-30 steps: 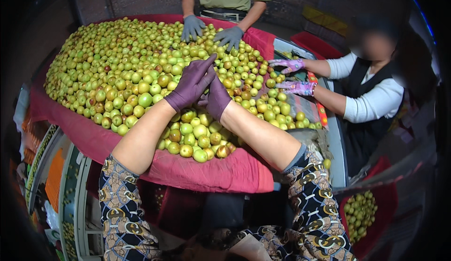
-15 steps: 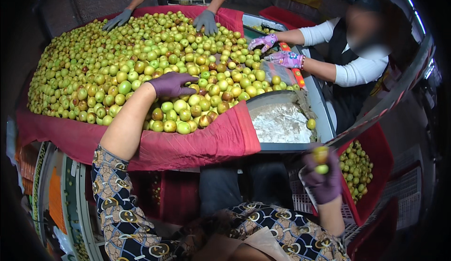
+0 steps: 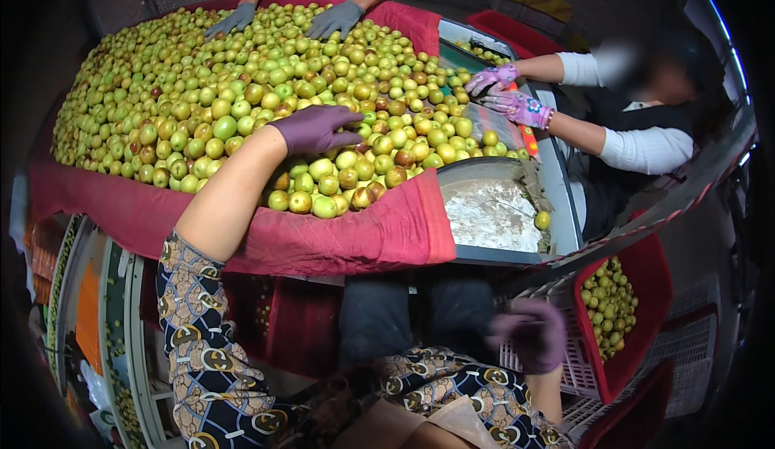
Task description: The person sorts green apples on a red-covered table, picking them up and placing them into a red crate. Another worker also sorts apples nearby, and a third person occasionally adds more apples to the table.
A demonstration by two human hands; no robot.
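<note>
Overhead, left hand (image 3: 316, 128) flat on green fruit heap (image 3: 242, 86), right hand (image 3: 533, 334) blurred, two red crates (image 3: 646, 287).

Left hand (image 3: 316, 128) rests on green fruit (image 3: 242, 86); right hand (image 3: 533, 334) hangs beside red crate (image 3: 646, 287).

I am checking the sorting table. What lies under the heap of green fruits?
A red cloth lies under the heap of green fruits, folded over the near edge. Beside it a bare metal tray shows. The surface beneath the cloth is covered.
</note>
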